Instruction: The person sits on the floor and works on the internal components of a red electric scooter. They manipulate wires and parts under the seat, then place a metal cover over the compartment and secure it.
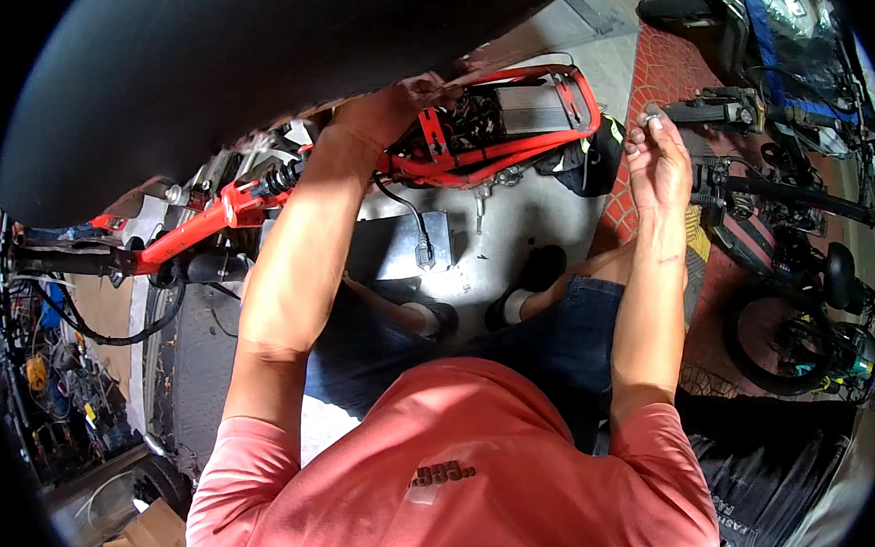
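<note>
A large, smooth black cover point(239, 71), seat-like with a ragged pale lower edge, fills the upper left close to me. At that edge, the fingers of my left hand point(377, 117) are bent and pressed together against it, partly hidden. Just beyond lies a red tubular vehicle frame point(520, 150), with dark wiring point(470, 117) and a silver box point(533, 109) inside it. My right hand point(661, 162) is raised to the right of the frame, apart from it. Its thumb and fingertips pinch a tiny shiny piece point(652, 117), too small to name.
A black cable with a plug point(424, 253) hangs from the frame over a metal box point(379, 245). Parked bikes with handlebars and a small wheel point(779, 340) crowd the right. Tangled cables and parts point(60, 381) lie at the left. A black-and-neon bag point(590, 163) sits behind the frame.
</note>
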Tool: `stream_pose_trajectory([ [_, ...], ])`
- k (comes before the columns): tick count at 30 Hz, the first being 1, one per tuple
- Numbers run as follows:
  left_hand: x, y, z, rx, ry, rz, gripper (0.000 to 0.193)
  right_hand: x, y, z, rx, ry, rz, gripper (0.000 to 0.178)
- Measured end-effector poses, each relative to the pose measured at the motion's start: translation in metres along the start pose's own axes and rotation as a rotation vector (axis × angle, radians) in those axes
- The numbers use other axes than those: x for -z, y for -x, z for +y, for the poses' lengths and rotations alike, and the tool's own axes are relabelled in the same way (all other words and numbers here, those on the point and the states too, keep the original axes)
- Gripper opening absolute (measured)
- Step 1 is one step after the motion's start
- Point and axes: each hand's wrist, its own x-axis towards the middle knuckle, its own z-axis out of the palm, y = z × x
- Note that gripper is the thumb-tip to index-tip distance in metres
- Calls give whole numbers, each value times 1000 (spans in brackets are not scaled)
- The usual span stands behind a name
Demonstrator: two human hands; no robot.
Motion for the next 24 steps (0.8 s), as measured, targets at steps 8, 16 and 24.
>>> stream_pose_trajectory([
  [8,26,24,-35,392,286,226,42,-7,-2,18,93,319,79,24],
  [16,59,60,-68,396,-23,219,2,-23,-9,42,110,585,-4,25],
  [24,38,56,-63,334,-86,269,15,-38,-47,56,-41,771,-94,27],
])
